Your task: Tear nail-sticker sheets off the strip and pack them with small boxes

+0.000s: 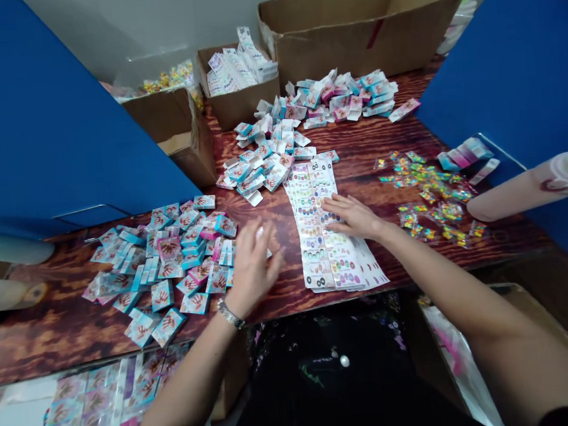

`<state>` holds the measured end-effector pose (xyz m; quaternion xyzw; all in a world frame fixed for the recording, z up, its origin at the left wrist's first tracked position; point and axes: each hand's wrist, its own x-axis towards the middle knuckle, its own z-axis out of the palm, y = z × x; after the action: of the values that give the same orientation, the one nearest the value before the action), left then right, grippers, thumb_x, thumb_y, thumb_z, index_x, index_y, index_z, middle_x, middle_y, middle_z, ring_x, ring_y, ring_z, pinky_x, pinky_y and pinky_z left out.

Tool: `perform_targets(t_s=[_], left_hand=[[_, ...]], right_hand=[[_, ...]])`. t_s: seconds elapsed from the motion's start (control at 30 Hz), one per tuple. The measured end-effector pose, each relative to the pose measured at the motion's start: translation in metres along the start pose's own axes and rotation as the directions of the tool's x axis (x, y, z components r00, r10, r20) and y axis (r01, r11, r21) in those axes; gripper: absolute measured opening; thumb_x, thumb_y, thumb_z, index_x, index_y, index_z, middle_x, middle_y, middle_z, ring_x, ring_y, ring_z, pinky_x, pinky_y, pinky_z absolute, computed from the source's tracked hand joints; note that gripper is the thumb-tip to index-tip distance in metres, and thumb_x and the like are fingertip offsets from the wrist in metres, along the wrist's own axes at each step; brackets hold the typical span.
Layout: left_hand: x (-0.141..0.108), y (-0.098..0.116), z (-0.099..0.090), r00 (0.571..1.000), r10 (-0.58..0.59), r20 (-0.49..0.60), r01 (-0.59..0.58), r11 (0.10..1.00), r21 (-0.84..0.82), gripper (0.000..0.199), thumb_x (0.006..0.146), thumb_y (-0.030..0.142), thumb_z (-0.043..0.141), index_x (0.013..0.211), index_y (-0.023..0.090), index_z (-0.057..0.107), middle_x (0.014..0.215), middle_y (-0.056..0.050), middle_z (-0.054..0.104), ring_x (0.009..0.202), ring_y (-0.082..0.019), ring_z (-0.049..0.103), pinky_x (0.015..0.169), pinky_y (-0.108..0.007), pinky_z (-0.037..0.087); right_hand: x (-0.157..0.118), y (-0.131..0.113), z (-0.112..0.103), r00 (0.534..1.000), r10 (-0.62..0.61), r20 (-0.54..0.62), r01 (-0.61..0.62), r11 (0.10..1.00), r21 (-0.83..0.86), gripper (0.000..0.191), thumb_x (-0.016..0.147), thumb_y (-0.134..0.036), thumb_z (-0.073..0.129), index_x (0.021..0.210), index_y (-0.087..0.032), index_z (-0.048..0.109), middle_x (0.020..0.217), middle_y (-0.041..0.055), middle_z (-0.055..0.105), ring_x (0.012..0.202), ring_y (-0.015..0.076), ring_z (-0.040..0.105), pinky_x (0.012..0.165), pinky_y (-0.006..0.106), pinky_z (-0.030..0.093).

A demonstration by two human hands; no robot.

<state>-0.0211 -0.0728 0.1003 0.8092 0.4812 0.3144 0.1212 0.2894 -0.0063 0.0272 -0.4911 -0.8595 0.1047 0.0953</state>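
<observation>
My right hand lies with fingers stretched out on a stack of printed sticker sheets, which show rows of small coloured oval designs. Some sheets at the stack's lower right are fanned out. My left hand, with a metal watch or bracelet at the wrist, is over the table between the sheets and a heap of small boxes. It is slightly blurred; its fingers are bent loosely and look apart, and I make out nothing held in them. The boxes are blue, pink and white with a hand picture.
More small boxes, several with open flaps, lie behind the sheets. Small colourful packets are scattered at the right. Cardboard boxes stand at the back; one smaller carton holds sheets. Blue panels flank the wooden table.
</observation>
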Motion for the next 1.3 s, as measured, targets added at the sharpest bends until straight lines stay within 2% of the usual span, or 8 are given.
perform_targets(t_s=[0.13, 0.3, 0.47, 0.63, 0.77, 0.9, 1.13, 1.3], left_hand=[[-0.006, 0.043, 0.033, 0.928, -0.098, 0.360, 0.295, 0.784, -0.546, 0.046, 0.090, 0.041, 0.057, 0.129, 0.018, 0.057, 0.125, -0.013, 0.062, 0.112, -0.025, 0.059, 0.099, -0.041, 0.046], [-0.007, 0.066, 0.060, 0.605, -0.106, 0.789, 0.796, 0.033, -0.605, 0.056, 0.084, 0.058, 0.059, 0.116, 0.012, 0.063, 0.110, -0.017, 0.068, 0.092, -0.022, 0.066, 0.080, -0.035, 0.053], [0.008, 0.058, 0.064, 0.556, -0.179, 0.812, 0.696, -0.433, -0.572, 0.038, 0.090, 0.043, 0.056, 0.112, 0.012, 0.060, 0.106, -0.015, 0.069, 0.086, -0.021, 0.069, 0.076, -0.035, 0.056], [0.013, 0.055, 0.061, 0.649, -0.285, 0.706, 0.620, -0.338, -0.707, 0.037, 0.082, 0.028, 0.067, 0.116, 0.014, 0.059, 0.104, -0.012, 0.071, 0.084, -0.021, 0.069, 0.077, -0.036, 0.056], [0.005, 0.057, 0.054, 0.780, -0.202, 0.593, 0.610, 0.032, -0.792, 0.045, 0.087, 0.055, 0.055, 0.108, 0.016, 0.065, 0.104, -0.011, 0.070, 0.094, -0.023, 0.065, 0.080, -0.035, 0.054], [0.000, 0.058, 0.046, 0.841, -0.104, 0.531, 0.520, 0.427, -0.740, 0.043, 0.082, 0.052, 0.064, 0.104, 0.015, 0.065, 0.100, -0.008, 0.069, 0.092, -0.022, 0.062, 0.086, -0.036, 0.050], [0.003, 0.063, 0.044, 0.729, -0.262, 0.633, 0.634, -0.091, -0.768, 0.047, 0.071, 0.029, 0.071, 0.115, 0.019, 0.058, 0.108, -0.006, 0.066, 0.092, -0.021, 0.064, 0.076, -0.031, 0.051], [0.005, 0.064, 0.035, 0.753, -0.120, 0.647, 0.616, -0.216, -0.757, 0.070, 0.057, 0.013, 0.068, 0.125, 0.021, 0.054, 0.117, -0.006, 0.064, 0.108, -0.024, 0.060, 0.086, -0.031, 0.049]], right_hand=[[-0.003, -0.009, 0.001, 0.986, 0.016, -0.164, -0.016, 1.000, 0.000, 0.031, 0.092, -0.035, 0.055, 0.121, -0.027, 0.063, 0.128, 0.0035, 0.063, 0.129, 0.0280, 0.049, 0.109, 0.057, 0.033], [-0.024, -0.040, -0.021, 0.930, -0.065, -0.361, 0.106, 0.990, 0.096, 0.021, 0.094, -0.022, 0.052, 0.106, -0.023, 0.069, 0.104, 0.0047, 0.073, 0.100, 0.0209, 0.065, 0.096, 0.044, 0.047], [-0.063, -0.101, -0.061, 0.923, -0.253, -0.289, 0.354, 0.854, 0.382, 0.023, 0.094, -0.018, 0.053, 0.113, -0.021, 0.065, 0.094, 0.0045, 0.072, 0.087, 0.0146, 0.066, 0.079, 0.029, 0.053], [-0.074, -0.127, -0.078, 0.954, -0.107, -0.279, 0.248, 0.806, 0.538, 0.023, 0.092, -0.018, 0.055, 0.111, -0.023, 0.067, 0.096, 0.0022, 0.073, 0.086, 0.0128, 0.069, 0.078, 0.024, 0.053], [-0.052, -0.111, -0.070, 0.862, 0.336, -0.379, -0.051, 0.802, 0.596, 0.019, 0.091, -0.029, 0.058, 0.105, -0.023, 0.069, 0.096, 0.0014, 0.074, 0.084, 0.0160, 0.070, 0.076, 0.028, 0.055], [-0.038, -0.107, -0.062, 0.807, 0.379, -0.453, -0.091, 0.837, 0.540, 0.021, 0.092, -0.032, 0.057, 0.107, -0.024, 0.070, 0.098, 0.0026, 0.073, 0.088, 0.0190, 0.069, 0.081, 0.033, 0.056], [-0.056, -0.134, -0.056, 0.873, -0.058, -0.485, 0.162, 0.971, 0.175, 0.038, 0.093, -0.020, 0.052, 0.127, -0.033, 0.061, 0.113, 0.0054, 0.068, 0.104, 0.0233, 0.064, 0.092, 0.041, 0.054], [-0.059, -0.139, -0.039, 0.905, -0.130, -0.406, 0.163, 0.985, 0.049, 0.039, 0.092, -0.027, 0.055, 0.131, -0.029, 0.057, 0.120, 0.0074, 0.066, 0.112, 0.0265, 0.060, 0.099, 0.047, 0.051]])
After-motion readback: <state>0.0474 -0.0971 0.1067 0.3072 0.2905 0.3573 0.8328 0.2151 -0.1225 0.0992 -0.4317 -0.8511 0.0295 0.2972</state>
